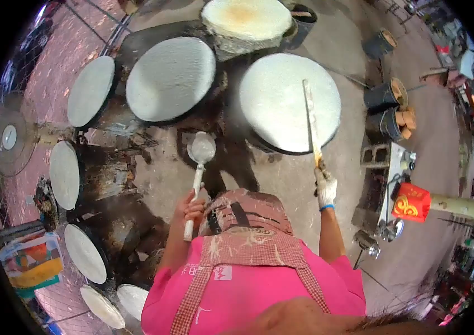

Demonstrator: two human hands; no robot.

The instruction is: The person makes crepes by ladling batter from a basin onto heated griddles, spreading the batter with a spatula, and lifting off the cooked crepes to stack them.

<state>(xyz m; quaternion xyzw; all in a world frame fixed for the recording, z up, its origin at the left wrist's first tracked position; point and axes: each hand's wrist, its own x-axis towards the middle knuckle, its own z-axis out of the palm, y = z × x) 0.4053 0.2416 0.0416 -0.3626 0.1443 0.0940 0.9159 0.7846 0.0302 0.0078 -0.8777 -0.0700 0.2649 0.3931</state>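
Note:
My left hand (192,209), bare, is closed around the long pale handle of a ladle (201,148). The ladle's round bowl, coated in white, points away from me above the floor. On my right hand (325,188) is a white work glove with a blue band at the wrist. Its fingers grip one end of a long flat wooden stick (310,111), smeared with white. The stick reaches over a large round pan (270,100) covered by a smooth white layer; I cannot tell whether it touches the surface.
More white-covered round pans (171,79) curve around my left, and another (246,18) stands ahead. Dark buckets (383,96) stand at right, near a side table (394,167) with a red bag (411,202). A fan (9,137) is at far left.

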